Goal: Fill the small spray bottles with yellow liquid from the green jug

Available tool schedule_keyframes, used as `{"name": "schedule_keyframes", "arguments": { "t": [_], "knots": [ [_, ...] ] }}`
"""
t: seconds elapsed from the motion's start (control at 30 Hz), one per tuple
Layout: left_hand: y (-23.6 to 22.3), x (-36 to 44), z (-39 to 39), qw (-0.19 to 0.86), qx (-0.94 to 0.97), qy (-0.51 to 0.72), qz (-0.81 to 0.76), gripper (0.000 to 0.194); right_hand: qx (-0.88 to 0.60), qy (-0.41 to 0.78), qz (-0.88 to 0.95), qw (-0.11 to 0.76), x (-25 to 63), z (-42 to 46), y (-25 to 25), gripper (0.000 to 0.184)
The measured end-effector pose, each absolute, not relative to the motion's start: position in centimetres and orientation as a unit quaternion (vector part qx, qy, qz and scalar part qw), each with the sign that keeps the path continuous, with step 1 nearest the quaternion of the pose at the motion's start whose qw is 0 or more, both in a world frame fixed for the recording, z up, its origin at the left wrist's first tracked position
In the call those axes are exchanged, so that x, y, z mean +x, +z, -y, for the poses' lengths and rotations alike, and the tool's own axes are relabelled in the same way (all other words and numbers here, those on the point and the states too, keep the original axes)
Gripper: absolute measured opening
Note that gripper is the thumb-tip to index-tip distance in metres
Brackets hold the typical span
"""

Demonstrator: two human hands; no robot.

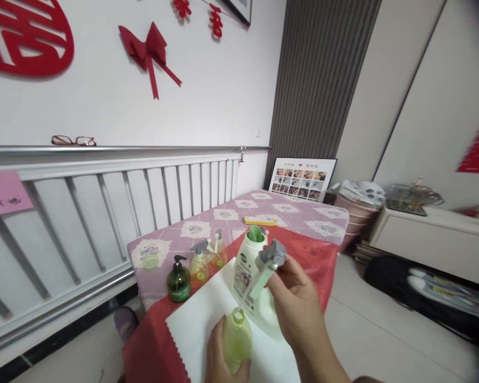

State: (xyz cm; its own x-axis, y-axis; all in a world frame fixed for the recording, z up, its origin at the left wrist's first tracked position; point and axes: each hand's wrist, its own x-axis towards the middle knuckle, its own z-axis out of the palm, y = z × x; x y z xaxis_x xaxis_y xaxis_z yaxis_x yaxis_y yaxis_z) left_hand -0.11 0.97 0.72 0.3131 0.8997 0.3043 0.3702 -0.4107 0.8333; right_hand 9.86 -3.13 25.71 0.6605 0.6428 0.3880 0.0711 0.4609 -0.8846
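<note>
My left hand [217, 354] is wrapped round a yellow-green spray bottle body [238, 340], which stands upright with its neck uncovered. Up to the right, my right hand [295, 298] grips a grey and pale-green trigger spray head [269, 260], held apart from the bottle. Just behind them stands a large white detergent jug [245, 266] with a green funnel-like piece [255, 233] in its mouth; the spray head hides part of its label. A white sheet [199, 324] lies under the bottle and jug.
Left of the jug stand a dark green pump bottle [179, 282] and two spray bottles [200, 266]. A green lid [150, 260] and a yellow case [259, 220] lie on the floral tablecloth [223, 214]. Red cloth [155, 340] hangs at the front. A white railing [143, 197] runs behind.
</note>
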Motion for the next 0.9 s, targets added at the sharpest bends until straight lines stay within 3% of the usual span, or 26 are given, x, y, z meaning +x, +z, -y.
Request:
{"name": "schedule_keyframes", "arguments": {
  "t": [0.1, 0.27, 0.73, 0.9],
  "knots": [
    [-0.6, 0.0, -1.1, 0.332, 0.751, 0.406, -0.402, 0.088, -0.508, 0.181, 0.329, 0.775, 11.7, 4.3, 24.3, 0.032],
    [-1.6, 0.1, -1.1, 0.315, 0.757, 0.408, -0.402, 0.088, -0.534, 0.176, 0.356, 0.746, 12.0, 3.7, 22.2, 0.03],
    [-1.6, 0.3, -1.2, 0.29, 0.768, 0.377, -0.428, 0.086, -0.653, 0.218, 0.452, 0.567, 11.3, 3.4, 14.5, 0.022],
    [-1.0, 0.1, -1.1, 0.305, 0.768, 0.379, -0.416, 0.088, -0.618, 0.273, 0.469, 0.569, 11.6, 3.7, 13.1, 0.014]
  ]
}}
